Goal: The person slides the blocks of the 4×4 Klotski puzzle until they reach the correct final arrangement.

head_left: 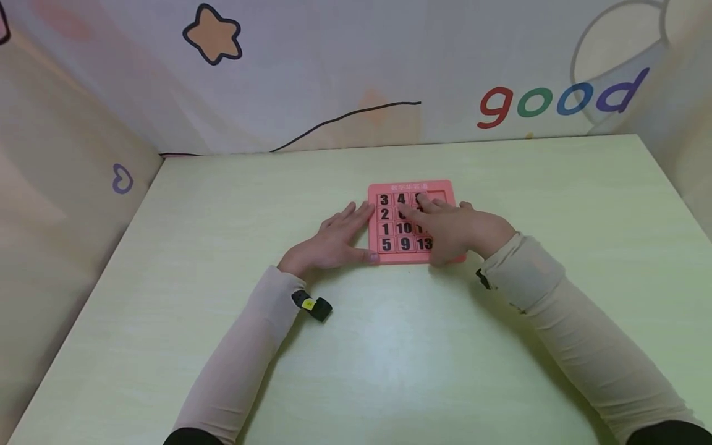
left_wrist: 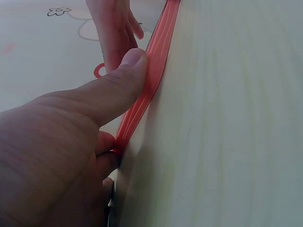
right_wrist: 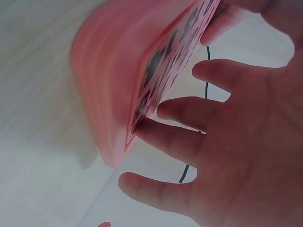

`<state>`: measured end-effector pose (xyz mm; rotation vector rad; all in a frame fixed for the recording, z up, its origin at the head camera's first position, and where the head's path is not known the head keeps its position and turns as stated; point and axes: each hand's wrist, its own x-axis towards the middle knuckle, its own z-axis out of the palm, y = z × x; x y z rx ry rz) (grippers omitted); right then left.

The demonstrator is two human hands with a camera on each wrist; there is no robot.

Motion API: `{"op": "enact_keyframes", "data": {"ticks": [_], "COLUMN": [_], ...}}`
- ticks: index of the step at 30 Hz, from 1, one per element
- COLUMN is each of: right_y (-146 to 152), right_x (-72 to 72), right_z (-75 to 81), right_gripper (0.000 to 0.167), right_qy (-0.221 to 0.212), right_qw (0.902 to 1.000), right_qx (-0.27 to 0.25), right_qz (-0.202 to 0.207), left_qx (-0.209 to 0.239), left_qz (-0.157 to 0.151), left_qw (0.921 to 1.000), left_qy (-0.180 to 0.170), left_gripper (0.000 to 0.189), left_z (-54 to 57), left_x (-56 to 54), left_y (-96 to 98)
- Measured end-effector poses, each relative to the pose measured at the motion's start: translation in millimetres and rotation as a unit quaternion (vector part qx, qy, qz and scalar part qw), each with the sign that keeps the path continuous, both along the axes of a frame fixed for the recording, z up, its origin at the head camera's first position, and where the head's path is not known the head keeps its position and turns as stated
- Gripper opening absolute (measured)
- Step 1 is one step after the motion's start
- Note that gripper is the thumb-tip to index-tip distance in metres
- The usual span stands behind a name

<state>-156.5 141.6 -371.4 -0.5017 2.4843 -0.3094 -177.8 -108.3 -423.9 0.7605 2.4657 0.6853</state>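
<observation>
A pink number slide puzzle (head_left: 374,238) lies flat on the table, with numbered tiles such as 3, 2, 1 and 5 down its left column. A gap without a tile shows at its upper right. My left hand (head_left: 337,244) rests at its left side, fingers extended by the left edge and thumb at the near left corner. In the left wrist view that thumb (left_wrist: 130,71) touches the puzzle's side wall. Over the right part of the tiles spreads my right hand (head_left: 453,228), its fingertips on or just above the upper rows. It hides several tiles on the right.
The pale green table (head_left: 361,358) extends around the puzzle. Behind it stands a printed backdrop (head_left: 334,68) with a star and the word "good". Side panels (head_left: 61,204) border the table. A black strap with a small device (head_left: 313,305) sits on the left wrist.
</observation>
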Motion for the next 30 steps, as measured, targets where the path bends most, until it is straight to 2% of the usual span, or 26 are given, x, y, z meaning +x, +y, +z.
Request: {"op": "enact_keyframes", "data": {"ticks": [10, 15, 20, 30], "right_y": [-1.1, 2.0, 2.5, -14.9], "right_x": [2.4, 5.1, 5.7, -3.9], "right_z": [1.6, 5.5, 9.6, -5.7], "right_gripper": [0.108, 0.106, 0.102, 0.111], "right_qy": [0.012, 0.032, 0.052, 0.047], "right_qw": [0.9994, 0.9973, 0.9950, 0.9986], "right_qx": [0.028, 0.053, 0.076, 0.007], "right_qz": [-0.018, -0.039, -0.038, 0.025], "left_qx": [0.005, 0.006, 0.013, 0.010], "left_qz": [0.004, 0.007, 0.013, -0.008], "left_qw": [1.0000, 0.9999, 0.9997, 0.9999], "left_qy": [-0.002, -0.007, -0.015, -0.005], "left_gripper": [0.101, 0.102, 0.102, 0.100], "left_z": [0.3, 0.4, 1.2, -1.1], "left_x": [0.0, 0.2, -0.2, -1.9], "left_y": [0.1, 0.9, 0.6, -0.7]}}
